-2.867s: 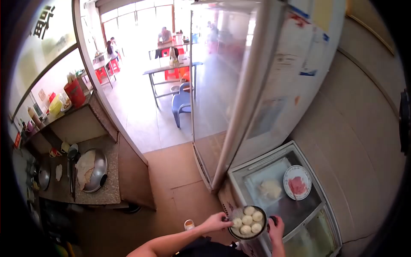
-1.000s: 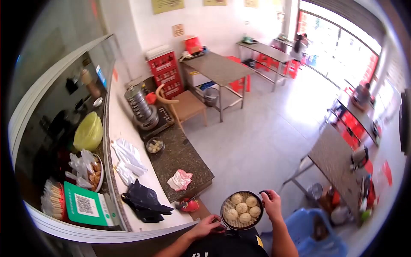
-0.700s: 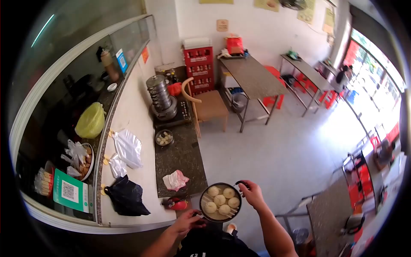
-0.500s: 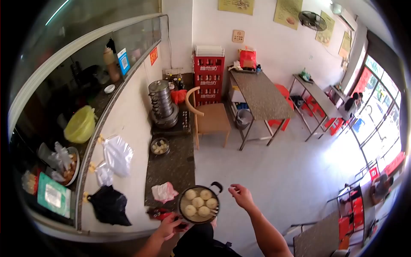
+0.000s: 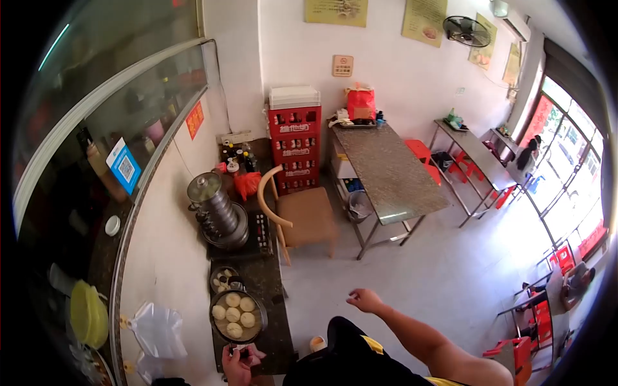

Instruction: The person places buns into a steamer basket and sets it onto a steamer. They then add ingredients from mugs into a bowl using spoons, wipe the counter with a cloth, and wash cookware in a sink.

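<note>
My left hand (image 5: 237,368) is closed around the handle of a dark round pan (image 5: 257,327), low over the counter. Several pale round buns (image 5: 234,315) lie in the pan. The pink-and-white cloth (image 5: 255,354) beside my left hand is partly hidden. Just beyond the pan, a smaller metal bowl (image 5: 214,280) holds pale pieces; the pan's far edge overlaps it in view. My right hand (image 5: 365,300) hangs over the floor, fingers curled in, with nothing visible in it.
On the dark counter (image 5: 270,289) stands a stacked metal steamer (image 5: 211,204). Beyond it are a wooden chair (image 5: 308,219), red bottle crates (image 5: 294,148) and a long table (image 5: 389,170). Plastic bags (image 5: 159,329) hang on the left wall. People sit at the far right.
My left hand has carried the pan forward and left, from beside the counter to over it near the bowl. My right hand stays out to the right. The view has shifted forward.
</note>
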Motion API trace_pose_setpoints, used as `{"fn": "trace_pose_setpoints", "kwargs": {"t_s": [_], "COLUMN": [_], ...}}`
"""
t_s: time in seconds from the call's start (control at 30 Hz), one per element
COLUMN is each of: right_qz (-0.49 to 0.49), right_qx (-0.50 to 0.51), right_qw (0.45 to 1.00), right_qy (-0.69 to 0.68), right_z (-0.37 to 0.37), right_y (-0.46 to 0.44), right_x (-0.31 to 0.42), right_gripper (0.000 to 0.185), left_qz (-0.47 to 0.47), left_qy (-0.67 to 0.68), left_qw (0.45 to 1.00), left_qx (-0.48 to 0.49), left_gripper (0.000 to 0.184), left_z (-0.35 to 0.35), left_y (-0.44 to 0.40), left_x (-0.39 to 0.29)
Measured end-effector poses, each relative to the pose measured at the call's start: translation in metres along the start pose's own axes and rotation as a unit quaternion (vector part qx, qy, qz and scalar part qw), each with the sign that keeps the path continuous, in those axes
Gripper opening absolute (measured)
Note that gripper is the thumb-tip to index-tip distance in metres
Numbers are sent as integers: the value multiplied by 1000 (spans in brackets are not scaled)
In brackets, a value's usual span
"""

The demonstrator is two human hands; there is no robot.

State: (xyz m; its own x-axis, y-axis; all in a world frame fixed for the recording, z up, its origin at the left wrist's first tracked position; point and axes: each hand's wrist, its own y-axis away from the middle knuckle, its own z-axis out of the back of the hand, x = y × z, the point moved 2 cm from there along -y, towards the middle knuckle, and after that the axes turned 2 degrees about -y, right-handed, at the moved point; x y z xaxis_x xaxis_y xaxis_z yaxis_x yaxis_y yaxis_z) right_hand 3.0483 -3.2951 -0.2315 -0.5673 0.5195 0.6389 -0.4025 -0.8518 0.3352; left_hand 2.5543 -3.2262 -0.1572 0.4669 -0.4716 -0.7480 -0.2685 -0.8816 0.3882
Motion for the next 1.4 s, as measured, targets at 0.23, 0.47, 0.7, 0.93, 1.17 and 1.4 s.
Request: {"fn": "trace_pose_setpoints", "kwargs": {"t_s": [0.23,0.47,0.7,0.93,1.17,1.4], "right_qz": [301,491,566,487,639,687], "right_qx": [23,-20,97,243,262,204], "right_qw": [952,871,815,823,723,684], "right_qy": [-56,27,73,-163,32,136], "right_z": [26,-27,-72,40,25,-19], "right_y": [-261,-460,-529,-548,-519,-533], "right_x": [293,539,597,644,662,636], "right_gripper": [36,38,35,37,29,28], "left_qz": [-68,-167,-176,-178,-75,-30], "left_qy": [37,130,112,26,-32,-94], "left_qw": [978,935,924,949,980,986], "left_qx": [-195,-285,-320,-257,-182,-134], "left_gripper": [31,16,18,21,30,33], "left_z": [-39,-82,-115,-129,-137,-125], "left_y": [-81,-187,-270,-360,-468,-500], "left_x": [-40,-63,-138,-213,-240,-246]}}
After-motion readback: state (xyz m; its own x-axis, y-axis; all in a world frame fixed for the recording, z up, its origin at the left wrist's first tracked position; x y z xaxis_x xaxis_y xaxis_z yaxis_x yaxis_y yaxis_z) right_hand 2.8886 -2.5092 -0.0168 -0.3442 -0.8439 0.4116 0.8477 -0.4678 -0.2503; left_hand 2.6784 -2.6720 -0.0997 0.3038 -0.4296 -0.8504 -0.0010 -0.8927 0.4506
